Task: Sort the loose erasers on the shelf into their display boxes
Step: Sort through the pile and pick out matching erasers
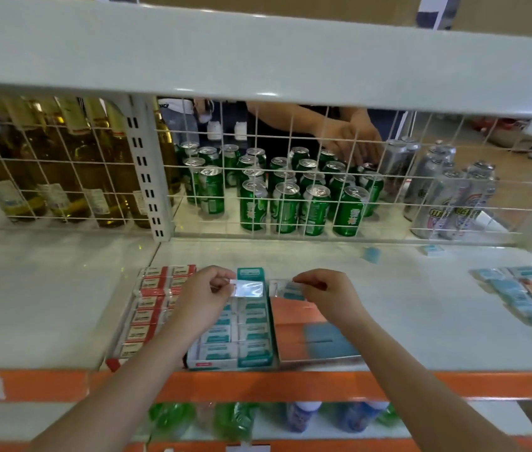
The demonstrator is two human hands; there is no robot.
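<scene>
While each hand pinched an eraser, left (207,296) at frame centre, right (325,293) beside, lowering flat into the teal box (251,362) seemed wisest.

Both forearms are bare to the frame's lower edge, with no sleeve showing. The left hand (204,296) and right hand (326,293) seem free of rings or gloves, though blur softens detail.
</scene>
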